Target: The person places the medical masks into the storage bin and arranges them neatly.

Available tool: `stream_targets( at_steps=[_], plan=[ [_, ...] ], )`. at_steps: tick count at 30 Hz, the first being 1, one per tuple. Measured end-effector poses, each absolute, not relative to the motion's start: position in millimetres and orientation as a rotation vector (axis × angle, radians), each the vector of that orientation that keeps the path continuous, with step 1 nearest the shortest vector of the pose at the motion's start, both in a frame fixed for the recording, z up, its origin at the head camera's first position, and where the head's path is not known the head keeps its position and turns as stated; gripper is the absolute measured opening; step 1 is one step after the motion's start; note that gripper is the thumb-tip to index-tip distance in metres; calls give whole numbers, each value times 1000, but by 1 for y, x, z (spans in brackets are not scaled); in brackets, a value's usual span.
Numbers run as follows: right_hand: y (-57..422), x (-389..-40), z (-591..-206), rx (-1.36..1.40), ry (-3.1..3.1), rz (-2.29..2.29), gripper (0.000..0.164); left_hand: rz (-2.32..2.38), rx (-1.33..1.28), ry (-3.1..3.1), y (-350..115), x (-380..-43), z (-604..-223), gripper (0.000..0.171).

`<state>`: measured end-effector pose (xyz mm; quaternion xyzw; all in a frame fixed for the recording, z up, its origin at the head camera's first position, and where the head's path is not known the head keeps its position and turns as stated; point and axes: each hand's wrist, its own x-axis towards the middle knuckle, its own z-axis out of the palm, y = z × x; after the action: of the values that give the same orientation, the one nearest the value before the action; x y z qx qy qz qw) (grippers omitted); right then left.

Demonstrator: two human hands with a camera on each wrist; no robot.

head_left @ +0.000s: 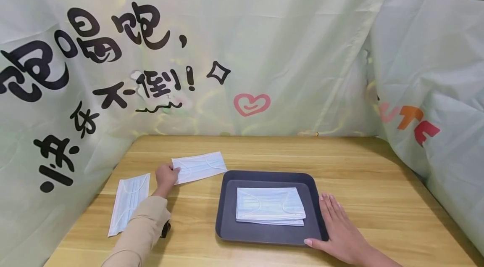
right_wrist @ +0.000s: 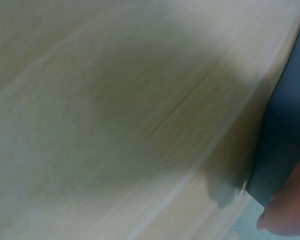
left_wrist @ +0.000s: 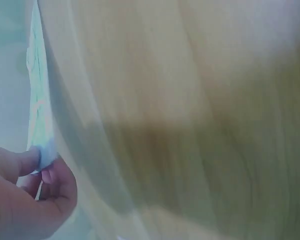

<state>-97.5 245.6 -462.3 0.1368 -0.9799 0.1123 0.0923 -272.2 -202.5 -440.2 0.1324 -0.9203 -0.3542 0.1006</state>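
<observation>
My left hand (head_left: 166,176) pinches the left end of a pale blue face mask (head_left: 200,167) between thumb and fingers, behind and left of the tray. In the left wrist view the mask (left_wrist: 40,95) appears nearly edge-on, lifted at the pinched end. A dark grey tray (head_left: 264,235) holds a small stack of face masks (head_left: 269,204), ear loops showing on top. Against the tray's right side rest the straight fingers of my right hand (head_left: 342,231), its thumb at the near right corner. The right wrist view shows the tray's outer wall (right_wrist: 282,120) beside that hand.
Another face mask (head_left: 129,204) lies on the wooden table (head_left: 385,199) at the left, partly behind my left forearm. A fabric curtain (head_left: 295,56) with printed writing hangs around the table's back and sides.
</observation>
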Motion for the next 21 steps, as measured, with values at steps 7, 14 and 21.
stream_targets(
  at_steps=[7,14,21],
  plan=[
    [246,-98,-462,415,-2900,340,109,-1050,283,-2698,-207,-269,-431,37],
    [245,-98,-463,413,-2901,351,108,-1065,195,-2606,-208,-259,-417,19],
    [246,-98,-463,417,-2897,347,109,-1145,203,-2549,-210,-254,-407,24]
  ],
)
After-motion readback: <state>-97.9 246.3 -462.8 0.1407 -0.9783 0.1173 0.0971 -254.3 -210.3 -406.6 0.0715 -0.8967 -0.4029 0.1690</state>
